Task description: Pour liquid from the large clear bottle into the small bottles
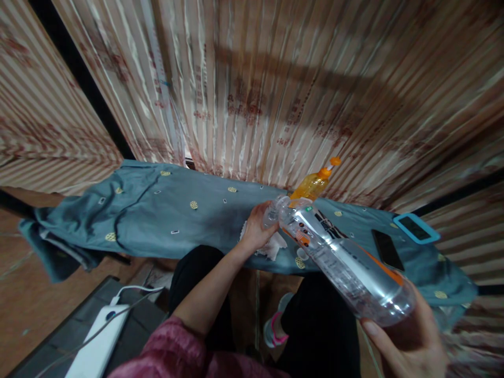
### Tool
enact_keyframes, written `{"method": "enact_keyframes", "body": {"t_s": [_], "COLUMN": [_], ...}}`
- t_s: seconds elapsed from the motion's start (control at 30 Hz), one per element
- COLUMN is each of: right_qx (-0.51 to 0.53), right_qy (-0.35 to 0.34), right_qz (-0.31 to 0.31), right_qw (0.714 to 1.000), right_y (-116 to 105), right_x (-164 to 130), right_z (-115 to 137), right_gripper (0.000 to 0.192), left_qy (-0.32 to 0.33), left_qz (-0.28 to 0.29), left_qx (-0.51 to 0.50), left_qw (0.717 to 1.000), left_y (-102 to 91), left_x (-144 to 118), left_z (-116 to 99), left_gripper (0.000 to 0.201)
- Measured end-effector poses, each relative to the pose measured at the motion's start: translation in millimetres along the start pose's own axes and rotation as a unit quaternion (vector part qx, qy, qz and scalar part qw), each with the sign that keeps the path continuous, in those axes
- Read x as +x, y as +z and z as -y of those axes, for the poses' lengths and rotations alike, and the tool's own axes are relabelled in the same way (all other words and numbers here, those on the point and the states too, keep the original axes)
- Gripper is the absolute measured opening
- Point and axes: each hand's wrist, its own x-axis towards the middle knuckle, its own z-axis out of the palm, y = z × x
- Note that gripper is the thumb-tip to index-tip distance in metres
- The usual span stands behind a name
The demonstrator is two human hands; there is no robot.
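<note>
In my right hand [417,336] is the base of a large clear plastic bottle [334,257] with a silver and orange label. It tilts, its neck end lower left-to-centre toward my left hand [258,228]. The fingers of my left hand are closed around a small clear container [272,212], which meets the neck of the large bottle. Whether liquid passes between them cannot be made out. Under my left hand lies a crumpled white tissue [274,248]. A small round whitish cap [302,254] rests beside it. Just behind the large bottle stands an orange pump bottle [313,184].
A teal cloth with pineapple prints covers the narrow table [149,210]. At its right lie a black phone [387,249] and a blue-framed device [416,229]. A white power strip [98,341] with cables sits at lower left. Striped sheeting [255,105] hangs behind.
</note>
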Motion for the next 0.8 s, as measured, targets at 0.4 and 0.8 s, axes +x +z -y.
{"method": "enact_keyframes", "body": {"t_s": [0.4, 0.8], "right_qx": [-0.005, -0.013], "right_qy": [-0.005, -0.01], "right_qz": [0.0, -0.006], "right_qw": [1.0, 1.0], "right_y": [0.1, 0.6], "right_x": [0.9, 1.9], "right_z": [4.0, 6.2], "right_gripper": [0.118, 0.118], "left_qy": [-0.01, -0.006], "left_qz": [-0.003, -0.001], "left_qx": [0.017, 0.009], "left_qw": [1.0, 1.0], "left_y": [-1.0, -0.5], "left_x": [0.3, 0.4], "left_z": [-3.1, -2.6], "left_gripper": [0.061, 0.063]}}
